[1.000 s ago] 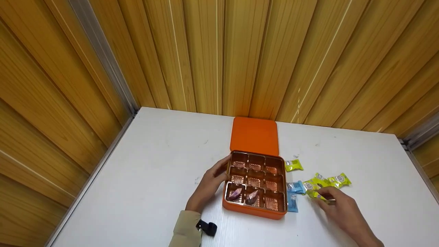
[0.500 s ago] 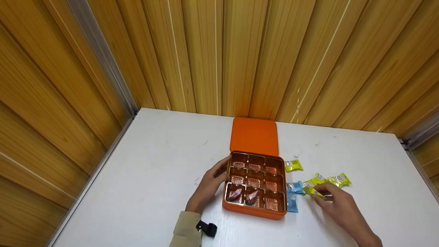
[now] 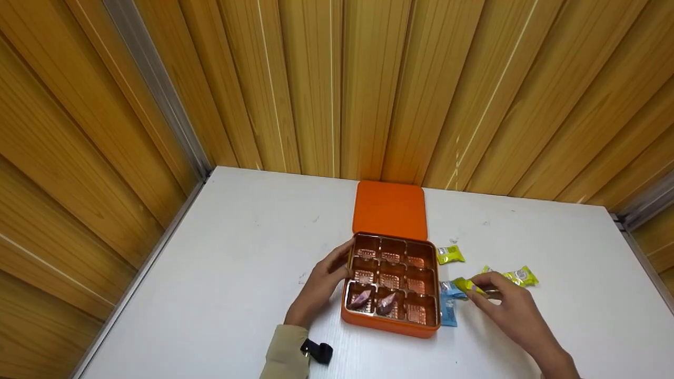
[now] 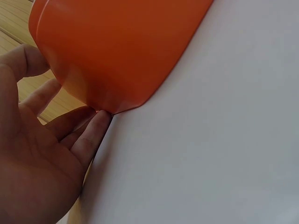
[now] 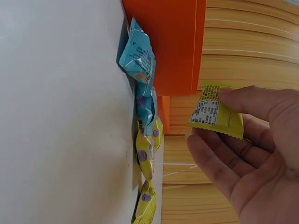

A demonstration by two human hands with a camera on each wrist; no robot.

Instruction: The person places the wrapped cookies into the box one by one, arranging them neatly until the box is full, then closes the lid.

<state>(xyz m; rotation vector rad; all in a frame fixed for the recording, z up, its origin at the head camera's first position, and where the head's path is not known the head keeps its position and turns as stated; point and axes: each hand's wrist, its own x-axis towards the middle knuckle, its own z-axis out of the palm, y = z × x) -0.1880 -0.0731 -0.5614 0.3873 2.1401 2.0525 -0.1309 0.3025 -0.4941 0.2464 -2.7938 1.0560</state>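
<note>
An orange square box [image 3: 389,327] with a brown compartment tray stands on the white table. Two purple wrapped candies [image 3: 361,299] lie in its near-left and near-middle compartments. My left hand [image 3: 317,288] rests along the box's left side, thumb by the rim; the left wrist view has its fingertips touching the orange wall [image 4: 117,56] near the bottom corner. Between thumb and fingers, my right hand [image 3: 518,310] pinches a yellow-green candy packet [image 5: 215,112], raised off the table just right of the box. Blue candy packets [image 3: 448,311] lie against the box's right wall, partly behind the held packet.
Behind the box lies a flat orange lid [image 3: 389,209]. Other yellow-green packets lie to the right: one packet [image 3: 450,254] by the box's far right corner, another packet [image 3: 522,276] beyond my right hand. Wood-panelled walls [image 3: 310,89] enclose the table's back and sides.
My right hand has picked a yellow-green packet out of the pile and carried it left toward the box. My left hand and the box have stayed in place.
</note>
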